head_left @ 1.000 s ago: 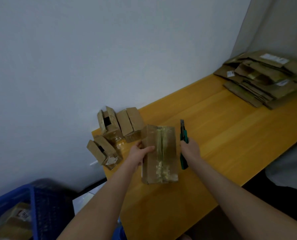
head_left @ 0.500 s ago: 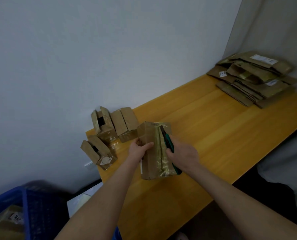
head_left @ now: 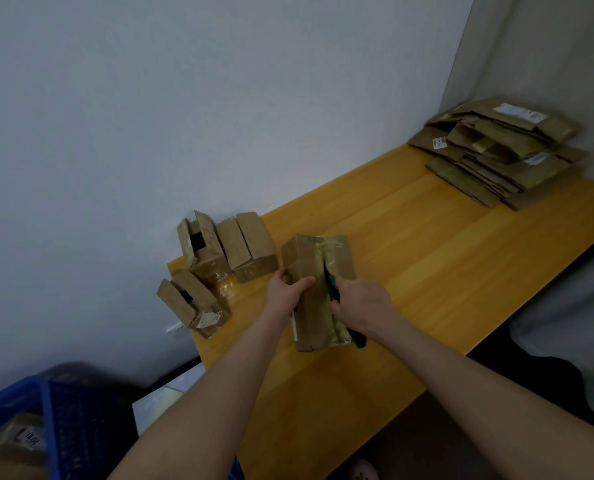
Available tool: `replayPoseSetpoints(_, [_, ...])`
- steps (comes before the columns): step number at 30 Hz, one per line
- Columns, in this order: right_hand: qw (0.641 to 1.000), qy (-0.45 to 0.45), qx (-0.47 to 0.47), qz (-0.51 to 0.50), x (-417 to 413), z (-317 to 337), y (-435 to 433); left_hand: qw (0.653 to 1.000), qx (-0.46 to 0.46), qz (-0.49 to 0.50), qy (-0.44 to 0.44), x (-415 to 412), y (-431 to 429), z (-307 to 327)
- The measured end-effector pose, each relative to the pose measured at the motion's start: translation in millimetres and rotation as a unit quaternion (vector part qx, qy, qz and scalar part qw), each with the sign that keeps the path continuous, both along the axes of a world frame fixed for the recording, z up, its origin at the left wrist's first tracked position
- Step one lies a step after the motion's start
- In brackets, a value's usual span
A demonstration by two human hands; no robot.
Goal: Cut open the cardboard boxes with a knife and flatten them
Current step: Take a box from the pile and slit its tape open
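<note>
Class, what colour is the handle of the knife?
The knife handle is dark green; the head view shows it.

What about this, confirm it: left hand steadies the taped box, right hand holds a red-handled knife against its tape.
Wrong colour: the head view shows the knife green-handled, not red. The left hand steadies the taped box; right hand holds the knife against its tape.

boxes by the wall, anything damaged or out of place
The far-left box gapes open on top; the near box is split too and seems to overhang the table edge. The middle box looks intact.
</note>
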State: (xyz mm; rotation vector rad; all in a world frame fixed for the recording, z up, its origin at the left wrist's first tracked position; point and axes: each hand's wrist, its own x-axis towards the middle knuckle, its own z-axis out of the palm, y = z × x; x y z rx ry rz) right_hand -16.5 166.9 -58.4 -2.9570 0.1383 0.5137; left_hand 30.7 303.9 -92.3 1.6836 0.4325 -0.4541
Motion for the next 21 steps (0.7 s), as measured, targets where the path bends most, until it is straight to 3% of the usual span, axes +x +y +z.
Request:
replayPoseSetpoints(7, [0.999, -0.020, 0.035, -0.015, -0.4, 2.8, -3.6, 1.000, 0.007, 0.006, -0.025, 9.3, -3.2, 5.1])
replayPoseSetpoints(14, [0.997, -0.053, 0.056, 0.027, -16.9, 4.4, -4.4, 0.993, -0.005, 0.090, -0.075, 36.6, 6.6, 23.3])
replayPoseSetpoints(21, [0.984, -0.112, 0.139, 0.001, -20.5, -3.0, -26.8, 0.990, -0.038, 0.106, -0.090, 52.9, 11.6, 30.3])
